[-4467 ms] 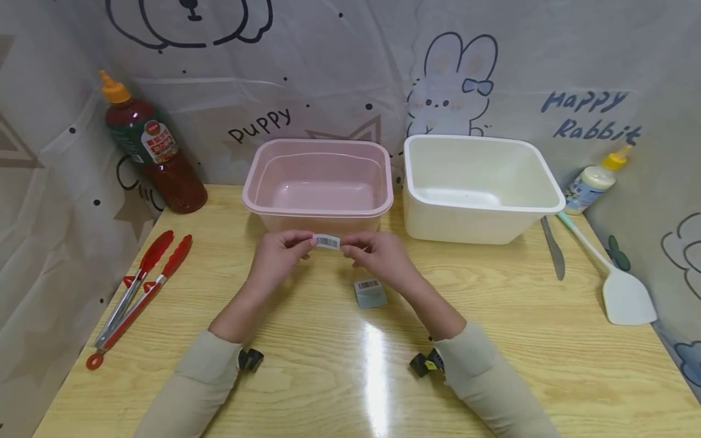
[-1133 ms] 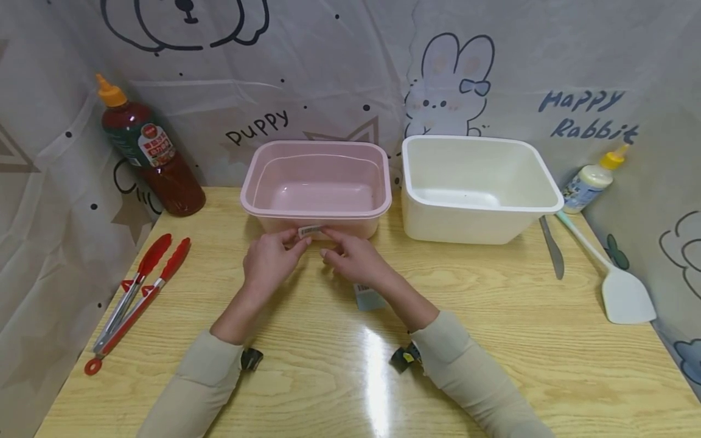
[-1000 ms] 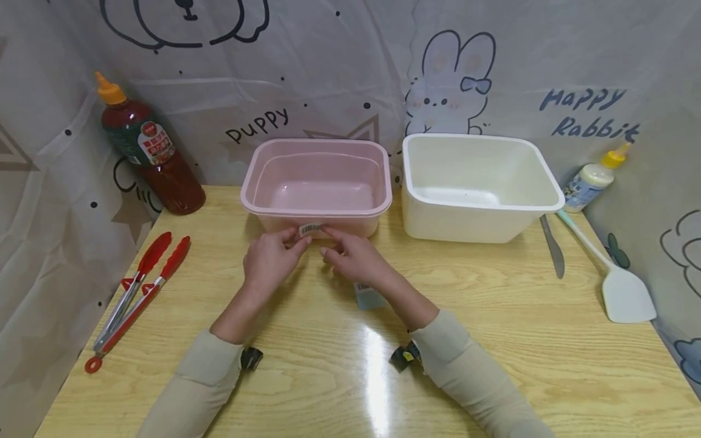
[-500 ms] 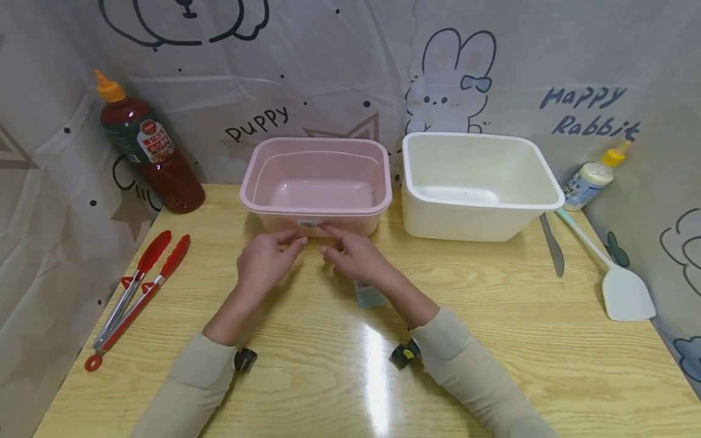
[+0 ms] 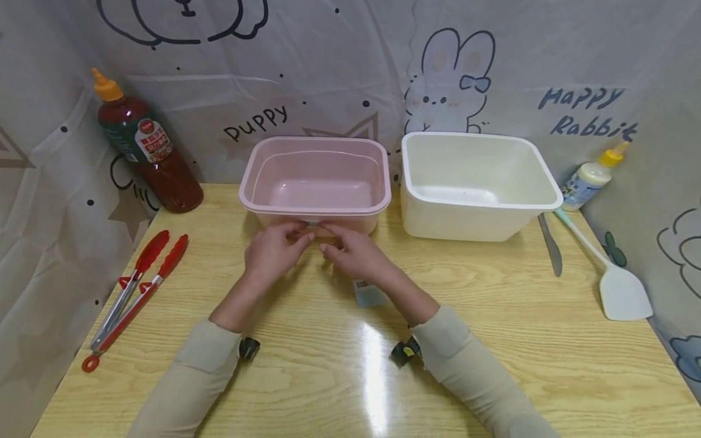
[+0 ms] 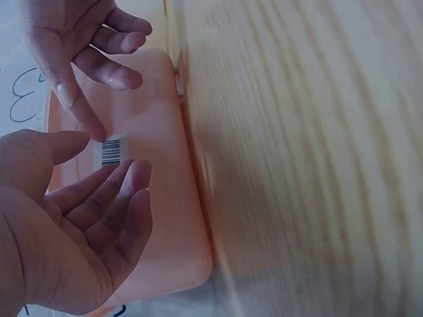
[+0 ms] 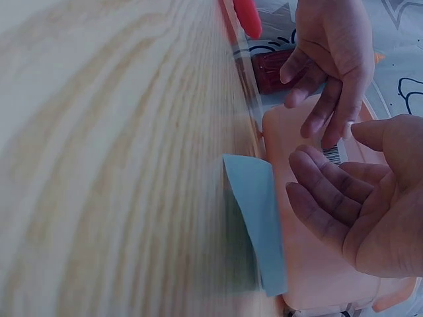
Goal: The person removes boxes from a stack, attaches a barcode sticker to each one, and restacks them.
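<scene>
A white barcode sticker (image 6: 111, 153) lies flat on the front wall of the pink plastic bin (image 5: 350, 224). My left hand (image 5: 271, 254) touches the sticker's left end with its fingertips, thumb apart from them. On the other end rests the index fingertip of my right hand (image 5: 356, 252), its remaining fingers loosely bent. Neither hand grips anything. From the head view the fingers partly cover the sticker; the left wrist view shows its bars between the two hands. A small bluish backing sheet (image 7: 258, 221) with another barcode label stands curled on the table, by my right wrist.
Right of the pink bin stands a cream bin (image 5: 465, 222). A sauce bottle (image 5: 148, 152) and red-tipped tongs (image 5: 131, 298) are at the left. On the right are a butter knife (image 5: 550, 246), a white spatula (image 5: 624, 295) and a small yellow-capped bottle (image 5: 588, 182).
The barcode sticker, earlier held in the air between both hands, is now on the pink bin's front. My left hand drew back leftward, then returned to the sticker. The right hand stayed there.
</scene>
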### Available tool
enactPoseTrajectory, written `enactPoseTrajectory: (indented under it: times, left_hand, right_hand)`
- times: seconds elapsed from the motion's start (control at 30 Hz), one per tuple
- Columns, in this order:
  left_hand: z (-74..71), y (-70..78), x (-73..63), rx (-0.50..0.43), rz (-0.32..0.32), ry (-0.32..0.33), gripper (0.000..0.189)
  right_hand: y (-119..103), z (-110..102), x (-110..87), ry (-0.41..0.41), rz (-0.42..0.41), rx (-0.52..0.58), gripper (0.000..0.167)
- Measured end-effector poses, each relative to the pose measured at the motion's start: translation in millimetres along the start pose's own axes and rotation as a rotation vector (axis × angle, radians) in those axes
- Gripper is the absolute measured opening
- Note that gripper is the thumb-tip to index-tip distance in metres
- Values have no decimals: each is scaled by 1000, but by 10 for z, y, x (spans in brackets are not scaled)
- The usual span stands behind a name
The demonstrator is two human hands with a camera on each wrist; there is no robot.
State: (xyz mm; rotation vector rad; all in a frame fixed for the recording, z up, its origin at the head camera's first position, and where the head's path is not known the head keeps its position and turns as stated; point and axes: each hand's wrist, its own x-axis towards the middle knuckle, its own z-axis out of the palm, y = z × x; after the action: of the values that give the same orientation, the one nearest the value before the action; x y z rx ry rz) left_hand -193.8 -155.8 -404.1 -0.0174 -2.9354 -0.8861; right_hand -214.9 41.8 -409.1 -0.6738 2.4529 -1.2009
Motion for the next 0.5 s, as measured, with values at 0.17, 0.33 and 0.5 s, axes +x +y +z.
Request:
enactPoseTrajectory:
  times: [0.17, 0.33, 0.5]
  left_hand:
    - [6, 0, 29, 7, -9, 3, 37]
    - [12, 0, 41, 17, -17, -11, 38]
    - [18, -3, 50, 7, -27, -22, 37]
  right_hand:
    - [-28, -27, 2, -2, 7, -15, 57]
    - [-34, -38, -6, -3, 9, -25, 57]
    - [-30, -35, -3, 0, 7, -19, 57]
